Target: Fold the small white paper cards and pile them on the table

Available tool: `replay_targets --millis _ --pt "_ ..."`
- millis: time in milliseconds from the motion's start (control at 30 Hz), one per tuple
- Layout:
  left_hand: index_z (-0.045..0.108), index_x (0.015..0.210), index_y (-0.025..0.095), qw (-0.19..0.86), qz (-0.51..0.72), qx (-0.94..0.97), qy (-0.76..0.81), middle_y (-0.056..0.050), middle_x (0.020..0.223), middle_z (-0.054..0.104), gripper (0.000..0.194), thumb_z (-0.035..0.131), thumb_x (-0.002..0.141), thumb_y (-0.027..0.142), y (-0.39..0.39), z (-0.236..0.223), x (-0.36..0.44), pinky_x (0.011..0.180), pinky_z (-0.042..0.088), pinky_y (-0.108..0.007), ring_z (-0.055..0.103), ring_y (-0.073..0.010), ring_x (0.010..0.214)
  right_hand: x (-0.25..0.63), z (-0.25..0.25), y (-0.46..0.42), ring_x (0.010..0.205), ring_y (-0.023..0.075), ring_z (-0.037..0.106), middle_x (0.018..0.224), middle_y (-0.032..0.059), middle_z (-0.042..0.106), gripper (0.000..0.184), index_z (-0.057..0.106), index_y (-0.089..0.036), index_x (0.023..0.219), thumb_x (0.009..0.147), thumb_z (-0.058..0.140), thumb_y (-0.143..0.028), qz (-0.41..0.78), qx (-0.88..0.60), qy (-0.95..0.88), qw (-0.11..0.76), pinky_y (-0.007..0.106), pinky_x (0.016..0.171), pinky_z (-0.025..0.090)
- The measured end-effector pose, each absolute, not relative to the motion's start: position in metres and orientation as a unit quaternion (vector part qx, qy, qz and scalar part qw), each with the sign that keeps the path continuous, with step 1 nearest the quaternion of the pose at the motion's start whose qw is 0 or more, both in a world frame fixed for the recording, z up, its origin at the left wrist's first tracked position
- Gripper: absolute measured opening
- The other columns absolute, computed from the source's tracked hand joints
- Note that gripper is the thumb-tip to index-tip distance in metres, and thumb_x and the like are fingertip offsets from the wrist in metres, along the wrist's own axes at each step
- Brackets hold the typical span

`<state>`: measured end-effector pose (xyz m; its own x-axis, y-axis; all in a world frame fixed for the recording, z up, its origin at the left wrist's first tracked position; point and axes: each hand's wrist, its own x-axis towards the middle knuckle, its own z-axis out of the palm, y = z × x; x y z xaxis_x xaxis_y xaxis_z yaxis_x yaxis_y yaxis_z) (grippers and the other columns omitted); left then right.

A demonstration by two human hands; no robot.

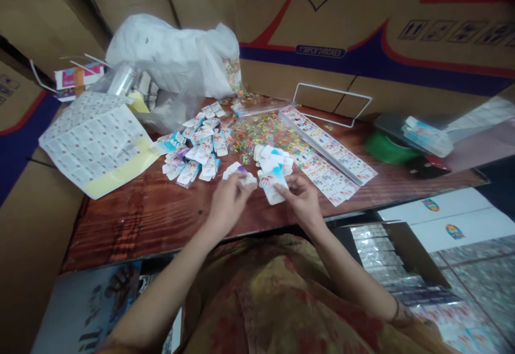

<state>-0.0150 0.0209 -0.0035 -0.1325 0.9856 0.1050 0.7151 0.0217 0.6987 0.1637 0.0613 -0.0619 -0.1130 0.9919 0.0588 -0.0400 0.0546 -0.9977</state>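
Observation:
My left hand is closed on a small white-and-purple printed carton, above the near edge of the wooden table. Thumb and fingers of my right hand pinch a flat white-and-blue carton with a red print on it. Just behind that carton sit several more white cartons; whether my right hand holds these too is unclear. To the left of my hands lies a loose pile of small printed cartons. Many tiny coloured pieces are heaped behind my hands.
Printed strips lie on the table at right, near a white wire frame. A sticker sheet and plastic bags are at left. Green tape sits far right. Large cardboard boxes wall the back.

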Motion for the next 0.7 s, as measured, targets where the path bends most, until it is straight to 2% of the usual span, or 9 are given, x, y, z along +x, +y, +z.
replay_targets --millis 67,100,200,267,333,400,500,600,700 --pt "0.06 0.1 0.016 0.323 0.324 0.615 0.643 -0.004 0.081 0.064 0.032 0.05 0.087 0.043 0.014 -0.016 0.005 0.074 0.047 -0.031 0.058 -0.0181 0.075 0.16 -0.054 0.056 0.062 0.017 0.061 0.072 0.001 0.066 0.035 0.059 -0.02 0.088 0.073 0.071 -0.05 0.579 -0.407 -0.521 0.476 0.03 0.06 0.05" --pt "0.06 0.099 0.016 0.359 0.335 0.611 0.621 -0.003 0.082 0.065 0.03 0.048 0.088 0.041 0.012 -0.021 0.011 0.074 0.047 -0.03 0.058 -0.0172 0.074 0.159 -0.05 0.053 0.064 0.0173 0.061 0.073 0.0013 0.066 0.034 0.06 -0.02 0.093 0.076 0.068 -0.048 0.563 -0.406 -0.538 0.477 0.031 0.061 0.05" --pt "0.059 0.098 0.016 0.397 0.35 0.616 0.584 -0.004 0.09 0.066 0.025 0.043 0.091 0.034 0.01 -0.028 0.013 0.077 0.046 -0.029 0.059 -0.0172 0.081 0.159 -0.04 0.048 0.083 0.0213 0.06 0.089 0.0063 0.064 0.028 0.062 -0.023 0.105 0.082 0.064 -0.04 0.361 -0.433 -0.651 0.509 0.038 0.076 0.049" --pt "0.057 0.096 0.016 0.376 0.323 0.644 0.582 -0.006 0.094 0.065 0.021 0.041 0.091 0.029 0.009 -0.025 0.009 0.078 0.046 -0.03 0.058 -0.0184 0.084 0.16 -0.036 0.048 0.094 0.0242 0.057 0.1 0.0094 0.062 0.024 0.065 -0.025 0.106 0.083 0.064 -0.034 0.221 -0.421 -0.733 0.487 0.043 0.085 0.045" --pt "0.056 0.092 0.016 0.333 0.285 0.682 0.585 -0.007 0.094 0.064 0.016 0.041 0.089 0.023 0.008 -0.019 0.006 0.077 0.045 -0.032 0.057 -0.0198 0.085 0.161 -0.034 0.049 0.093 0.0247 0.056 0.102 0.0105 0.062 0.021 0.067 -0.025 0.104 0.084 0.064 -0.033 0.158 -0.391 -0.787 0.451 0.044 0.086 0.044" --pt "0.054 0.086 0.017 0.286 0.252 0.712 0.59 -0.007 0.089 0.062 0.013 0.042 0.086 0.018 0.006 -0.014 0.004 0.077 0.044 -0.034 0.054 -0.0207 0.083 0.162 -0.033 0.051 0.09 0.0237 0.056 0.099 0.0097 0.062 0.019 0.066 -0.024 0.102 0.085 0.063 -0.033 0.147 -0.366 -0.809 0.436 0.044 0.087 0.043" --pt "0.053 0.08 0.019 0.261 0.237 0.737 0.576 -0.005 0.081 0.06 0.013 0.041 0.084 0.016 0.005 -0.013 0.004 0.076 0.043 -0.034 0.052 -0.0201 0.079 0.163 -0.03 0.053 0.086 0.0208 0.059 0.088 0.0048 0.063 0.01 0.065 -0.025 0.091 0.085 0.063 -0.032 0.163 -0.34 -0.815 0.439 0.046 0.098 0.038" --pt "0.051 0.08 0.019 0.296 0.255 0.728 0.564 -0.003 0.078 0.058 0.011 0.041 0.085 0.018 0.006 -0.014 0.004 0.075 0.042 -0.032 0.052 -0.0175 0.076 0.165 -0.025 0.052 0.075 0.0159 0.061 0.078 -0.0006 0.065 0.01 0.06 -0.024 0.078 0.088 0.059 -0.027 0.177 -0.315 -0.826 0.433 0.046 0.108 0.029" --pt "0.05 0.086 0.018 0.37 0.294 0.676 0.566 0.001 0.081 0.057 0.006 0.047 0.081 0.021 0.009 -0.015 0.004 0.072 0.042 -0.027 0.052 -0.0144 0.075 0.164 -0.022 0.046 0.066 0.0126 0.061 0.073 -0.0028 0.065 0.015 0.057 -0.024 0.075 0.089 0.054 -0.023 0.194 -0.296 -0.832 0.426 0.047 0.112 0.024"
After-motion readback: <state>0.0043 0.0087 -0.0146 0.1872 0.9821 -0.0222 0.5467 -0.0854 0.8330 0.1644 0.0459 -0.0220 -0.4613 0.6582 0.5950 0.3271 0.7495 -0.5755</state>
